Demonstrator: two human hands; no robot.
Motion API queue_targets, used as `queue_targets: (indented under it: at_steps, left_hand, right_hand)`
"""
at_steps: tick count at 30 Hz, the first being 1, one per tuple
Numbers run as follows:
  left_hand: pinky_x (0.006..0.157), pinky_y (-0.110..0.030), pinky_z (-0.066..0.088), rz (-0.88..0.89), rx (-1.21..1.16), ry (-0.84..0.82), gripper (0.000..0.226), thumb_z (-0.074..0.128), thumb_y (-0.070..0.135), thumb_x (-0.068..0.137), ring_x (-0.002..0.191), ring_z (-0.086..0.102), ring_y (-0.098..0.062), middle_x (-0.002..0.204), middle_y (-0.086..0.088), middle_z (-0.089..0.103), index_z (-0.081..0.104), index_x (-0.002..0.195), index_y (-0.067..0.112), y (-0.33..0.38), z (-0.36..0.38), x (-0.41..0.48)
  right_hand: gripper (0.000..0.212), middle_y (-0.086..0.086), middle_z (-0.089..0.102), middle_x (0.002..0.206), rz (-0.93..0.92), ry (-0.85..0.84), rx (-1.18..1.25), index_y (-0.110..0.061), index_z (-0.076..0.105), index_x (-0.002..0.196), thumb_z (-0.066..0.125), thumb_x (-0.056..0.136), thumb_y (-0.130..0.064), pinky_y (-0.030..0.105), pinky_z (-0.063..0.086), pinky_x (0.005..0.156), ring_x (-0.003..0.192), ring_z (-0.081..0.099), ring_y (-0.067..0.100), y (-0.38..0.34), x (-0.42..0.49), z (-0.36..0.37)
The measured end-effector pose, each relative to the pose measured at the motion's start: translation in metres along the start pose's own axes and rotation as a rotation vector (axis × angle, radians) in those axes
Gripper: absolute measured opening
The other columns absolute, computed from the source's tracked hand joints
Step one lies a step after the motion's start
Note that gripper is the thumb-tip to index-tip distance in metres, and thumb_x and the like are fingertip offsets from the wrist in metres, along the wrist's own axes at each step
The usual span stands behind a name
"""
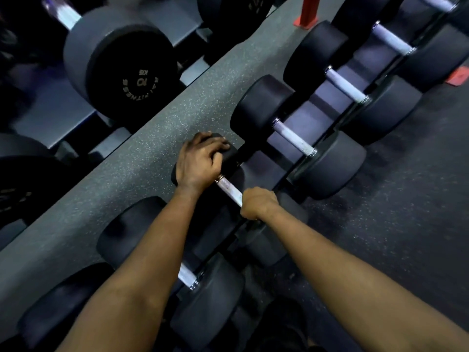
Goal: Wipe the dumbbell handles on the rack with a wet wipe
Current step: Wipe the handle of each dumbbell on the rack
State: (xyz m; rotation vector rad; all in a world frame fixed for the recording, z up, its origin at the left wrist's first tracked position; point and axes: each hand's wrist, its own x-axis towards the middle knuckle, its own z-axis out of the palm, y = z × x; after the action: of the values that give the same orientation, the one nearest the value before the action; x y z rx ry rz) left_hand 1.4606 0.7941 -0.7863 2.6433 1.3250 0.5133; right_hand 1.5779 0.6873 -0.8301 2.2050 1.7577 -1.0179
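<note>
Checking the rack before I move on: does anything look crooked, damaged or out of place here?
Nothing stands out. The dumbbells lie parallel in their row on the rack, none tipped or dropped. The held handle looks blotchy, perhaps wear or damp.

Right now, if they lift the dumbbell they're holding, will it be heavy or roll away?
Probably heavy for its size: the dumbbell has thick, solid-looking heads. Those round heads would likely roll on the flat floor. It looks rigid, so it shouldn't bend.

Right hand (258,203) around dumbbell handle (229,189)
</note>
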Motion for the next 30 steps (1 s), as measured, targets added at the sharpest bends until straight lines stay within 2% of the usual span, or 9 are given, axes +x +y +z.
queue_targets:
  at_steps: [3, 7, 12, 17, 20, 22, 24, 26, 30]
  left_hand:
    - [0.098, -0.035, 0.039, -0.019, -0.013, 0.011, 0.035, 0.046, 0.024, 0.081, 0.124, 0.053, -0.011, 0.117, 0.018, 0.070, 0.078, 0.096, 0.027, -0.001, -0.001, 0.001]
    - [0.098, -0.036, 0.041, 0.011, -0.039, 0.036, 0.036, 0.046, 0.022, 0.081, 0.124, 0.054, -0.012, 0.117, 0.017, 0.071, 0.078, 0.097, 0.028, -0.009, 0.005, -0.001]
    - [0.097, -0.037, 0.041, 0.046, -0.056, 0.059, 0.036, 0.048, 0.019, 0.080, 0.123, 0.056, -0.015, 0.116, 0.014, 0.071, 0.079, 0.097, 0.026, -0.012, 0.005, 0.001]
    - [0.096, -0.038, 0.044, 0.058, -0.074, 0.062, 0.038, 0.046, 0.018, 0.078, 0.124, 0.056, -0.016, 0.117, 0.014, 0.071, 0.079, 0.098, 0.025, -0.014, 0.005, 0.000]
    - [0.099, -0.037, 0.043, 0.036, -0.090, 0.076, 0.039, 0.046, 0.019, 0.079, 0.125, 0.056, -0.015, 0.118, 0.014, 0.071, 0.079, 0.098, 0.026, -0.013, 0.005, 0.000]
    - [0.101, -0.038, 0.042, 0.035, -0.092, 0.067, 0.039, 0.045, 0.020, 0.080, 0.127, 0.054, -0.014, 0.119, 0.015, 0.070, 0.079, 0.100, 0.026, -0.012, 0.005, 0.000]
    - [0.102, -0.040, 0.041, 0.048, -0.084, 0.068, 0.040, 0.044, 0.021, 0.082, 0.129, 0.053, -0.016, 0.122, 0.014, 0.069, 0.078, 0.102, 0.025, -0.014, 0.005, -0.002]
    - [0.105, -0.043, 0.039, 0.057, -0.042, 0.050, 0.040, 0.043, 0.020, 0.083, 0.132, 0.051, -0.017, 0.127, 0.013, 0.067, 0.076, 0.105, 0.025, -0.013, 0.004, -0.004]
    - [0.112, -0.044, 0.023, -0.002, 0.078, -0.038, 0.044, 0.037, 0.024, 0.085, 0.142, 0.039, -0.018, 0.141, 0.011, 0.057, 0.070, 0.115, 0.028, 0.003, 0.004, -0.013]
  right_hand:
    - [0.036, 0.012, 0.065, 0.119, 0.012, -0.053, 0.095, -0.008, 0.061, 0.119, 0.054, 0.086, -0.018, 0.034, 0.052, 0.085, 0.107, 0.064, 0.031, 0.001, 0.007, -0.007]
    - [0.030, 0.017, 0.064, 0.121, 0.039, 0.004, 0.233, -0.002, 0.062, 0.114, 0.047, 0.092, -0.015, 0.030, 0.046, 0.078, 0.111, 0.061, 0.034, 0.007, 0.022, -0.014]
    - [0.022, 0.019, 0.067, 0.112, 0.028, 0.144, 0.583, -0.005, 0.066, 0.103, 0.052, 0.091, -0.017, 0.035, 0.048, 0.081, 0.105, 0.062, 0.036, -0.012, 0.038, -0.019]
    - [0.027, 0.022, 0.065, 0.118, 0.069, 0.183, 0.780, 0.000, 0.065, 0.111, 0.054, 0.092, -0.016, 0.037, 0.045, 0.080, 0.111, 0.059, 0.039, -0.033, 0.047, -0.018]
    - [0.025, 0.020, 0.066, 0.112, 0.016, 0.037, 0.794, -0.001, 0.064, 0.107, 0.055, 0.094, -0.021, 0.042, 0.051, 0.083, 0.103, 0.062, 0.035, -0.026, 0.043, -0.011]
    - [0.022, 0.014, 0.066, 0.111, 0.034, -0.125, 0.703, -0.010, 0.060, 0.103, 0.055, 0.092, -0.028, 0.033, 0.047, 0.071, 0.095, 0.062, 0.027, -0.015, 0.038, -0.007]
    - [0.029, 0.011, 0.065, 0.112, 0.020, -0.248, 0.529, -0.012, 0.062, 0.110, 0.059, 0.090, -0.033, 0.027, 0.043, 0.068, 0.091, 0.060, 0.023, -0.003, 0.034, -0.007]
    - [0.035, 0.008, 0.064, 0.108, -0.024, -0.302, 0.400, -0.010, 0.063, 0.112, 0.065, 0.088, -0.035, 0.025, 0.045, 0.069, 0.090, 0.061, 0.022, 0.005, 0.032, -0.009]
    - [0.034, 0.006, 0.063, 0.099, -0.059, -0.352, 0.326, -0.008, 0.062, 0.105, 0.075, 0.082, -0.031, 0.024, 0.043, 0.061, 0.083, 0.060, 0.020, 0.011, 0.023, -0.023]
